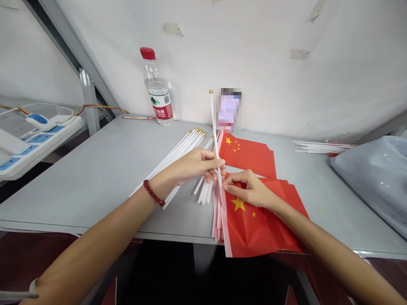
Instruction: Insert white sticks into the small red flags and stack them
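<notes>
My left hand (206,165) is closed on a white stick (214,123) with a gold ball on its upper end, which stands nearly upright. Between the pinched fingers of my right hand (244,188) is the upper left corner of a red flag (263,228) with yellow stars, beside the stick's lower part. The flag's pale left edge hangs over the table's front edge. More red flags (251,154) lie stacked behind and beneath it. Under and left of my left hand are loose white sticks (178,154) with gold tips.
A water bottle (159,99) with a red cap stands by the wall, left of a blurred phone (229,110). Power strips (41,140) are at the far left. On the right lie more white sticks (321,147) and a grey plastic bag (375,178).
</notes>
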`<state>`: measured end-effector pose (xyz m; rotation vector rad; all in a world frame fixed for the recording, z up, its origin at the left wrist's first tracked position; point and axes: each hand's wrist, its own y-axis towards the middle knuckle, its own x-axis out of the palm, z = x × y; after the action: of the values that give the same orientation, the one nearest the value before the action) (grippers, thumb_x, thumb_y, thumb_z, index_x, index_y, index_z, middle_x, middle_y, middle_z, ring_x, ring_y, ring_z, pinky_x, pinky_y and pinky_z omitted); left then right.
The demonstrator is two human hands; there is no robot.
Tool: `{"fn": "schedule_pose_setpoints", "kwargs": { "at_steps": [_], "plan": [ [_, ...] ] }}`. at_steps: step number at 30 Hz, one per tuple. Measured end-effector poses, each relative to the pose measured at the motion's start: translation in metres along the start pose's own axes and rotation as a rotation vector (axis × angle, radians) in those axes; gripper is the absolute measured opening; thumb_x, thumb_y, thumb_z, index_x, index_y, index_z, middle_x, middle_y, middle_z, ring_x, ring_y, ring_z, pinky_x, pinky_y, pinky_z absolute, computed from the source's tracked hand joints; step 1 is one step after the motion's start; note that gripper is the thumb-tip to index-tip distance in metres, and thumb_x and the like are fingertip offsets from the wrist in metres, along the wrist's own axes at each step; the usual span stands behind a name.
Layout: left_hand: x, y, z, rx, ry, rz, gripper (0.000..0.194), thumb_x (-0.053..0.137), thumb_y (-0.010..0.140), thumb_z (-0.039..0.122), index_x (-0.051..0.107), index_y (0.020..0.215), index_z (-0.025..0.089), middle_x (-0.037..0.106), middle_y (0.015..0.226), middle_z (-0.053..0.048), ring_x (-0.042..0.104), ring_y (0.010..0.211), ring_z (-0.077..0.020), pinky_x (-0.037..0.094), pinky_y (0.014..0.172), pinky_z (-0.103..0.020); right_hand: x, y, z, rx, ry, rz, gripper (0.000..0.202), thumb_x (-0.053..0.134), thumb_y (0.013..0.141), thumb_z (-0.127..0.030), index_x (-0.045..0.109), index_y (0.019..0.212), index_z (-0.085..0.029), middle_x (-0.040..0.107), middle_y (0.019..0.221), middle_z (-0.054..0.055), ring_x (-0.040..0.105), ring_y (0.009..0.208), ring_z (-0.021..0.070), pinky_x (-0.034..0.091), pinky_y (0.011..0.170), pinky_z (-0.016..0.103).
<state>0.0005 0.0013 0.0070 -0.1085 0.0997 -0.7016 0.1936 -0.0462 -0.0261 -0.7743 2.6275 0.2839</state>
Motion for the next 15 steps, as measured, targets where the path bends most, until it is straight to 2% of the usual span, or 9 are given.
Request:
{"fn": "schedule_pose_setpoints", "kwargs": {
  "at_steps": [1,3,6,9,12,15],
  "plan": [
    [0.0,0.0,0.001,0.014,-0.002,0.017,0.02,0.064,0.077,0.033,0.066,0.075,0.013,0.069,0.083,-0.009,0.055,0.055,-0.0081,0.043,0.046,-0.02,0.0,0.0,0.0,0.003,0.02,-0.017,0.019,0.053,0.086,-0.023,0.06,0.071,-0.015,0.05,0.062,-0.002,0.04,0.056,0.0091,0.034,0.055,0.023],
    [-0.003,0.0,0.004,0.098,-0.057,0.149,0.02,0.068,0.073,0.027,0.066,0.088,0.013,0.069,0.082,-0.008,0.053,0.052,-0.007,0.039,0.043,-0.018,-0.002,-0.001,-0.001,0.014,0.062,-0.083,0.019,0.054,0.086,-0.023,0.061,0.071,-0.014,0.05,0.063,-0.002,0.04,0.056,0.0087,0.035,0.054,0.022],
    [-0.012,0.0,0.009,0.256,-0.17,0.408,0.044,0.07,0.07,0.021,0.057,0.112,0.016,0.069,0.079,-0.005,0.051,0.049,-0.006,0.036,0.041,-0.018,-0.003,-0.002,-0.003,0.05,0.119,-0.213,0.018,0.056,0.085,-0.024,0.062,0.071,-0.014,0.051,0.063,-0.002,0.041,0.055,0.0078,0.034,0.051,0.021],
    [-0.021,-0.001,0.013,0.361,-0.193,0.592,0.058,0.066,0.072,0.018,0.046,0.127,0.021,0.068,0.078,-0.002,0.052,0.049,-0.006,0.037,0.044,-0.018,-0.003,-0.003,-0.004,0.069,0.147,-0.286,0.016,0.057,0.084,-0.024,0.064,0.074,-0.013,0.051,0.063,-0.002,0.041,0.055,0.0076,0.034,0.05,0.021],
    [-0.022,-0.002,0.015,0.356,-0.169,0.639,0.063,0.064,0.073,0.019,0.042,0.132,0.024,0.069,0.08,-0.002,0.054,0.05,-0.0065,0.039,0.046,-0.019,-0.003,-0.004,-0.004,0.064,0.152,-0.29,0.017,0.056,0.085,-0.024,0.063,0.073,-0.014,0.05,0.063,-0.002,0.041,0.055,0.0074,0.034,0.051,0.021],
    [-0.014,-0.001,0.012,0.31,-0.157,0.578,0.068,0.066,0.071,0.019,0.04,0.134,0.025,0.07,0.082,-0.003,0.056,0.05,-0.0069,0.042,0.048,-0.019,-0.002,-0.004,-0.005,0.043,0.16,-0.262,0.018,0.055,0.085,-0.023,0.061,0.072,-0.014,0.048,0.062,-0.003,0.039,0.054,0.0069,0.034,0.051,0.02]
  ]
}}
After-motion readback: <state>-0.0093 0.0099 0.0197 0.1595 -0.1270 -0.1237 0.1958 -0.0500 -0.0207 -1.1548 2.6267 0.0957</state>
